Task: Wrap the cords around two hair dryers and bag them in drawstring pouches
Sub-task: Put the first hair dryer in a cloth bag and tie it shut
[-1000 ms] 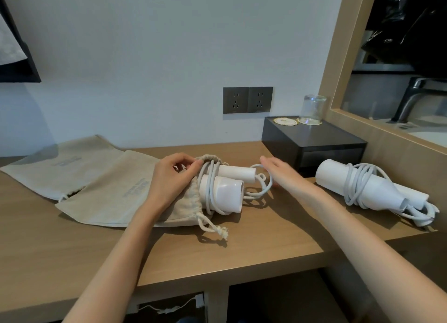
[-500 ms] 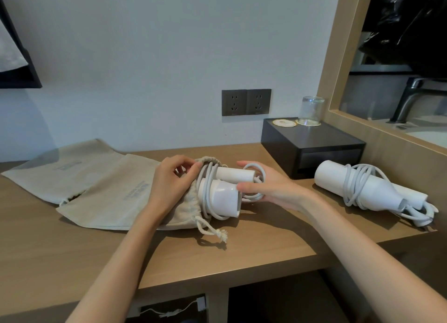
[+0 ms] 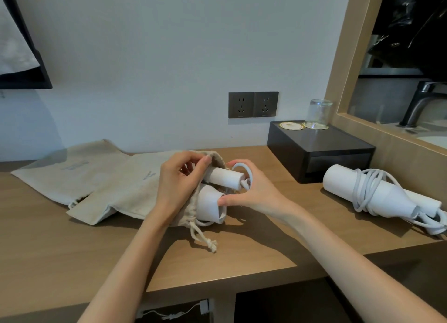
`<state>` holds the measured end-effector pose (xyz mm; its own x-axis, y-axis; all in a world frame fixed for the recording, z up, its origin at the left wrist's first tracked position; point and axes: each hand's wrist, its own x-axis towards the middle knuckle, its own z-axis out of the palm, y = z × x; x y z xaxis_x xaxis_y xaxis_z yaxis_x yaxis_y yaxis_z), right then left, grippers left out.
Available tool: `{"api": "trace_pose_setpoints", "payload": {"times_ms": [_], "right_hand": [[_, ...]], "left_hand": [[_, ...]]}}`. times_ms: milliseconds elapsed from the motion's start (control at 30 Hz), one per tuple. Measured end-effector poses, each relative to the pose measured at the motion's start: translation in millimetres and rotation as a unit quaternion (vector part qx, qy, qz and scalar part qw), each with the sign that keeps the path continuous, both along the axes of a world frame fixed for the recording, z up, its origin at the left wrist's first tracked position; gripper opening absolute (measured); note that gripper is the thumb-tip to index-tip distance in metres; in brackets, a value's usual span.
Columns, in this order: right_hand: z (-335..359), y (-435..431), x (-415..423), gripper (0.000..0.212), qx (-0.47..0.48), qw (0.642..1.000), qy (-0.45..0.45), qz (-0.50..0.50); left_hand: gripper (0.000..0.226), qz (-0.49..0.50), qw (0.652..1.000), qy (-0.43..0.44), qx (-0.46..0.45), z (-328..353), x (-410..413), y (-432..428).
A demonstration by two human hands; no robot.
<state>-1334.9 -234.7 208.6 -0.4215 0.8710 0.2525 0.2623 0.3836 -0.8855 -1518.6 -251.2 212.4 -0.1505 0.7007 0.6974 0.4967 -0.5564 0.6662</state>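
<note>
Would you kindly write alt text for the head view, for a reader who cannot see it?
Two bare hands work a white hair dryer into a beige drawstring pouch on a wooden desk: the left hand holds the pouch mouth, the right hand pushes the dryer. A second cord-wrapped dryer lies to the right, another pouch flat to the left.

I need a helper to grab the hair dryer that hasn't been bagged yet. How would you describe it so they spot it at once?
Start at the black box against the wall under the outlets. Just right of it, on the wooden desk, lies a white hair dryer with its cord wound around the body. Unlike the other dryer, it lies bare, with no hands or pouch on it.
</note>
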Motion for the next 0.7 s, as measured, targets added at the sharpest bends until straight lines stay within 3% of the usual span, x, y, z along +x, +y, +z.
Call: {"api": "trace_pose_setpoints", "payload": {"times_ms": [167,233,367,567,700], "right_hand": [[-3,-4,-26,0.069,-0.042,0.996,0.064,-0.056],[-8,-3,-36,0.070,-0.072,0.992,0.084,-0.065],[-14,-4,-43,0.064,-0.114,0.986,0.102,-0.059],[-17,-16,-42,0.064,-0.037,0.997,0.043,-0.043],[-21,-29,-42,0.076,-0.004,0.999,0.042,0.014]], "left_hand": [[0.007,-0.006,0.999,0.038,0.034,0,2,1],[0.007,0.030,0.996,0.069,0.042,-3,-4,3],[0.028,0.132,0.976,0.172,0.022,-22,-20,-6],[0.032,0.181,0.963,0.197,-0.021,-38,-41,-49],[0.054,0.241,0.943,0.203,-0.106,-48,-41,-74]]}}
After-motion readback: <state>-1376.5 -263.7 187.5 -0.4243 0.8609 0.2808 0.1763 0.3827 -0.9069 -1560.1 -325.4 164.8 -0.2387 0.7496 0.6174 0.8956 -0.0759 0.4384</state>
